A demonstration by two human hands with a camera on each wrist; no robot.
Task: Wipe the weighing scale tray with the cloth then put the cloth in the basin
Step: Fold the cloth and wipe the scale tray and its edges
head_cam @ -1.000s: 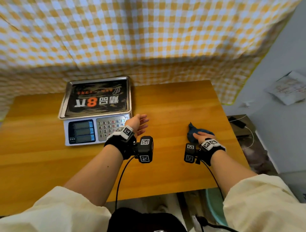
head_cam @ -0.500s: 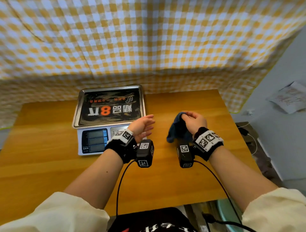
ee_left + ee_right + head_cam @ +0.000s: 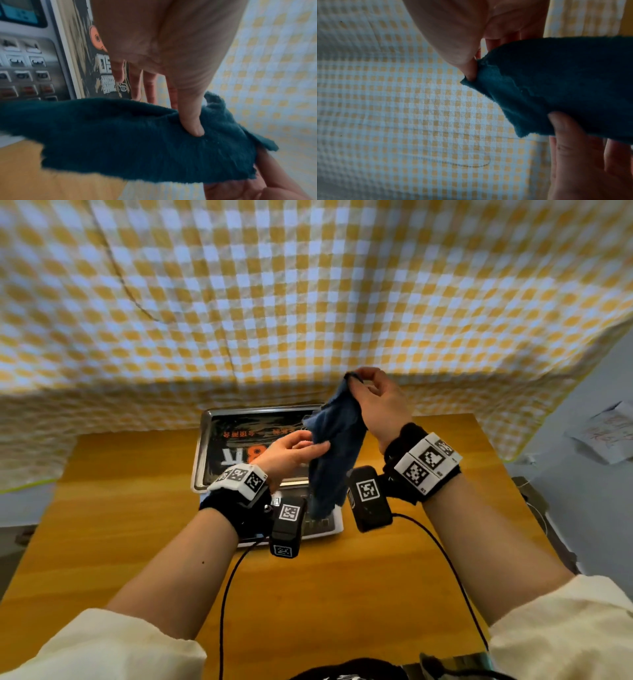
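A dark blue cloth (image 3: 337, 450) hangs in the air above the scale. My right hand (image 3: 373, 402) pinches its top corner between thumb and fingertips (image 3: 471, 70). My left hand (image 3: 294, 451) pinches the cloth's left edge, thumb (image 3: 192, 121) pressed on the fabric (image 3: 137, 138). The weighing scale's steel tray (image 3: 205, 440), bearing a dark printed sheet with an orange "8", lies below and behind my hands. The scale's keypad (image 3: 25, 70) shows under the left hand. No basin is in view.
The scale stands on a wooden table (image 3: 120, 525). A yellow-and-white checked curtain (image 3: 308, 302) hangs behind the table. Black cables (image 3: 226, 594) run from my wrist cameras toward my body. Papers (image 3: 609, 436) lie on the floor at the right.
My right hand lifted the cloth from the table's right side up over the scale. My left hand rose from beside the keypad and took hold of the cloth's edge.
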